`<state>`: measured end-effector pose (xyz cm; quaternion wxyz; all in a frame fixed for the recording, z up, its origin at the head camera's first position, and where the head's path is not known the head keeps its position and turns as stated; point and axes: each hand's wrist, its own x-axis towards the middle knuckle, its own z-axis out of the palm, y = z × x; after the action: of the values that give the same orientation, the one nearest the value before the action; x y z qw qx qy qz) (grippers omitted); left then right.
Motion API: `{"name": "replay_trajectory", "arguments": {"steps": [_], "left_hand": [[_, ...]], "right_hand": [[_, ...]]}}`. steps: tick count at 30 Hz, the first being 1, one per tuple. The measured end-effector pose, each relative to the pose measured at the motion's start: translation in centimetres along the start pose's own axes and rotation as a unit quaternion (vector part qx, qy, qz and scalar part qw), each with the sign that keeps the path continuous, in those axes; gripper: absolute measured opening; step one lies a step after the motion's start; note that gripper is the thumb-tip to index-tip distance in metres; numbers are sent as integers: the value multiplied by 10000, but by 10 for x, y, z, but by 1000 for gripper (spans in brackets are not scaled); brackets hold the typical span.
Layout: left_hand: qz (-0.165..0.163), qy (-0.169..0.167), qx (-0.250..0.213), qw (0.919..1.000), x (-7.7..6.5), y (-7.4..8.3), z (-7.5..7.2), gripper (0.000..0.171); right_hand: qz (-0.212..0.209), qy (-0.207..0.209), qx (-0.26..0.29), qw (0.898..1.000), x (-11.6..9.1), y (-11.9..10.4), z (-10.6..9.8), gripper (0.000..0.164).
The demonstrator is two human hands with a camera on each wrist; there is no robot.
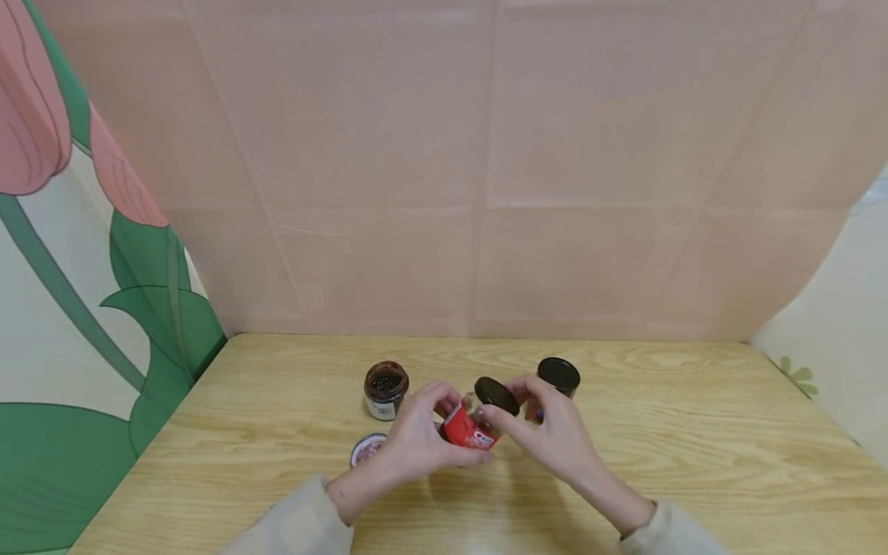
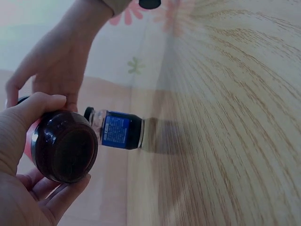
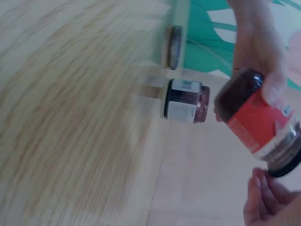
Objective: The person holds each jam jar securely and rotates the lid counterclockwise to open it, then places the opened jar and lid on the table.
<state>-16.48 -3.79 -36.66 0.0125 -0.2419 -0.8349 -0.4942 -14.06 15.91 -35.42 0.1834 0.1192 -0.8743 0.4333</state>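
A glass jar (image 1: 466,429) with a red label and dark contents is held tilted above the table. My left hand (image 1: 416,435) grips its body, thumb on the near side and fingers round the far side. The jar's black lid (image 1: 496,394) sits on its mouth, leaning toward the right. My right hand (image 1: 558,432) pinches this lid at its edge between thumb and fingers. In the left wrist view the jar's dark round base (image 2: 75,153) faces the camera. The right wrist view shows the red label (image 3: 257,123) side-on.
An uncovered jar (image 1: 386,391) of dark contents stands behind my left hand. A loose lid (image 1: 368,445) lies beside my left wrist. Behind my right hand stands a black-lidded jar (image 1: 558,374), its blue label (image 2: 115,130) showing in the left wrist view. A pink cloth (image 1: 479,169) hangs behind the table.
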Motion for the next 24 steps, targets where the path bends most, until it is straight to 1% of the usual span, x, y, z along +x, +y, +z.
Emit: {"name": "replay_trajectory", "arguments": {"steps": [2, 6, 9, 13, 20, 24], "left_hand": [[-54, -38, -72, 10000, 0, -1, -1, 48], [-152, -107, -208, 9996, 0, -2, -2, 48], [-166, -125, -220, 9995, 0, -3, -2, 48], [-153, -110, -166, 9997, 1, -3, -2, 48], [-222, -70, -173, 9996, 2, -3, -3, 50], [-254, -55, -187, 9995, 2, -3, -3, 50]], "right_hand": [[-115, -217, 334, 9991, 1, 2, -2, 27], [-206, -554, 947, 9937, 2, 3, -7, 32], [-197, -655, 1125, 9913, 2, 4, -8, 34], [-198, -655, 1274, 9895, 2, 4, -9, 35], [30, -738, 1764, 9815, 3, 4, -12, 39], [341, -875, 2004, 9752, 2, 3, -15, 41]]}}
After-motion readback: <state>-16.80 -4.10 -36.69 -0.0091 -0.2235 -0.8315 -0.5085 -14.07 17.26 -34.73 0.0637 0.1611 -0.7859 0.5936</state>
